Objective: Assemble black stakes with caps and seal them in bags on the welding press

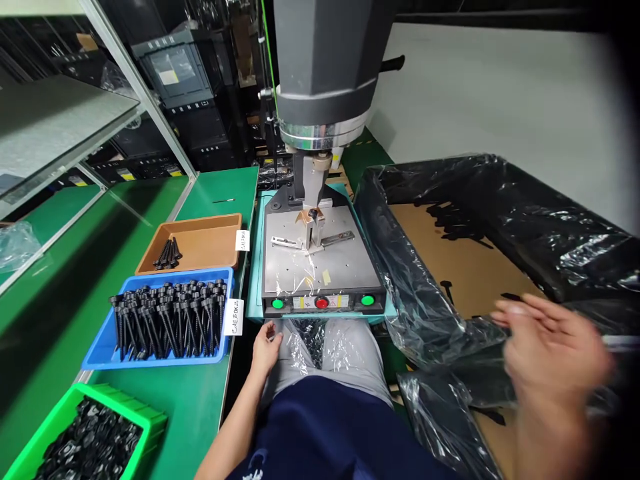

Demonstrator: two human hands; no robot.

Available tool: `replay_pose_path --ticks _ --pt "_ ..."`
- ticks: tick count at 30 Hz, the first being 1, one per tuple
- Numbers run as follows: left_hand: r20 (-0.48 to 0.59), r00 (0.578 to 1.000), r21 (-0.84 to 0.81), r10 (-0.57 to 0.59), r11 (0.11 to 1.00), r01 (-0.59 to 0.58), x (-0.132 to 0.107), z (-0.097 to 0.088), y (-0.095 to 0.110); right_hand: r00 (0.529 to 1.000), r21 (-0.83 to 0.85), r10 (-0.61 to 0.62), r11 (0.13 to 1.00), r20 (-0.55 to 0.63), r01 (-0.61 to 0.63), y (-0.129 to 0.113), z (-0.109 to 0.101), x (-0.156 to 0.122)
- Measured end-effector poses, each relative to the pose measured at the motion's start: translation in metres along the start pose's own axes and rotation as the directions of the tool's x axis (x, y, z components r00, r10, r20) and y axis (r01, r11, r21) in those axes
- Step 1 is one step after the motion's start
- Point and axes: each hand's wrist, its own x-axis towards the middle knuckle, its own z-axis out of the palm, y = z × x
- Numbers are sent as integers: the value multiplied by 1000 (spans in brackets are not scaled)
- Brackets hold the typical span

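My left hand (267, 347) hovers by the front left corner of the press base (320, 270), fingers loosely curled, thumb slightly apart, nothing visible in it. Over the edge of a plastic-lined carton (425, 267), my right hand (550, 347) is pinched and somewhat blurred. A dark, bolt-like black part (511, 297) shows at its fingertips; most of it is hidden. Under the press horn (314, 177), a fixture (311, 230) holds a piece with a black top (313, 213). Black bolt-like parts (457, 223) lie in a heap at the carton's far side, and a single one (447, 292) lies nearer.
On the green bench at left are a brown tray (210, 243) with several black bolts, a blue tray (150, 365) packed with them, and a green bin (150, 420) of small black pieces. The base carries two green buttons and a red button (321, 303).
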Motion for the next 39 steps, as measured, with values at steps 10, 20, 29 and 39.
replay_pose_path --ticks 10,20,29,39 --pt "261 946 -10 193 980 -198 -34 -8 72 971 -3 -154 988 180 157 -19 70 0" --pt "342 911 -46 232 972 -230 -60 10 68 675 70 -268 949 688 306 -30 293 44" --pt "315 937 -29 153 988 -151 -58 -7 48 583 189 -348 930 734 316 -38 314 57" --pt "330 914 -55 235 972 -230 -50 5 76 629 353 -500 866 596 354 -46 234 4"
